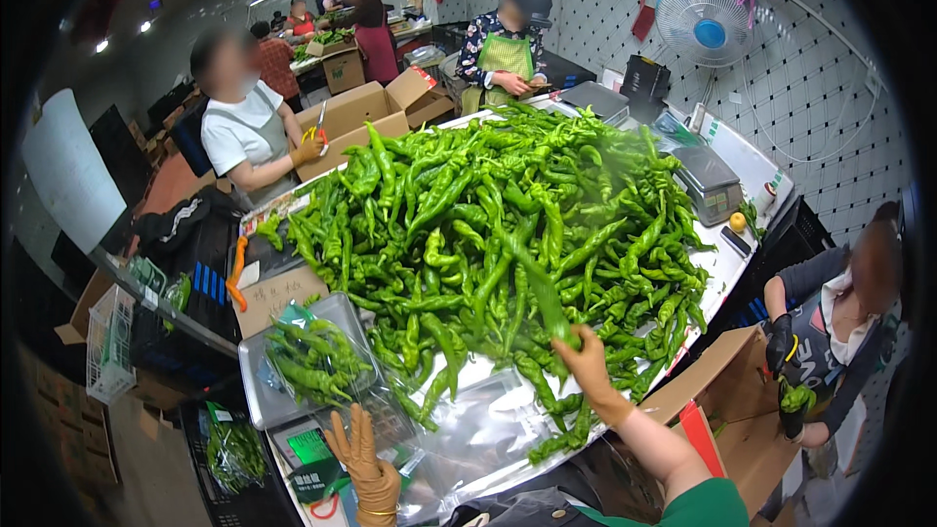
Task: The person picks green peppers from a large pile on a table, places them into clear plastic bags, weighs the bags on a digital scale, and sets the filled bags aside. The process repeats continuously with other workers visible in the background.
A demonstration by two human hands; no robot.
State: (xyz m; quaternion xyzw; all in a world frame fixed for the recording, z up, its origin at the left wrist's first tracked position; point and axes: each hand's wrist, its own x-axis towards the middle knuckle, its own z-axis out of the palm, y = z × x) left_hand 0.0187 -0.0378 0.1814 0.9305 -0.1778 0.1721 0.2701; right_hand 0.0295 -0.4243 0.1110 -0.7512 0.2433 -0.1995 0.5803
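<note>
A large heap of long green peppers (468, 205) covers most of the table. My right hand (593, 373), in a tan glove, is closed on a long green pepper (549, 304) at the heap's near side; the pepper is smeared by motion. My left hand (365, 464), gloved alike, is raised with fingers spread and holds nothing. It is near the lit display of a weighing scale (305, 445). A clear plastic bag of green peppers (317, 359) lies on the scale's metal pan (256, 392). Clear plastic film (468, 420) lies on the table between my hands.
At the right, a co-worker in dark gloves stands by an open cardboard box (732, 400). Another scale (705, 185) and a fan (705, 23) are at the back right. Further left, a person holds orange-handled scissors (320, 127). A crate with bagged peppers (232, 454) stands lower left.
</note>
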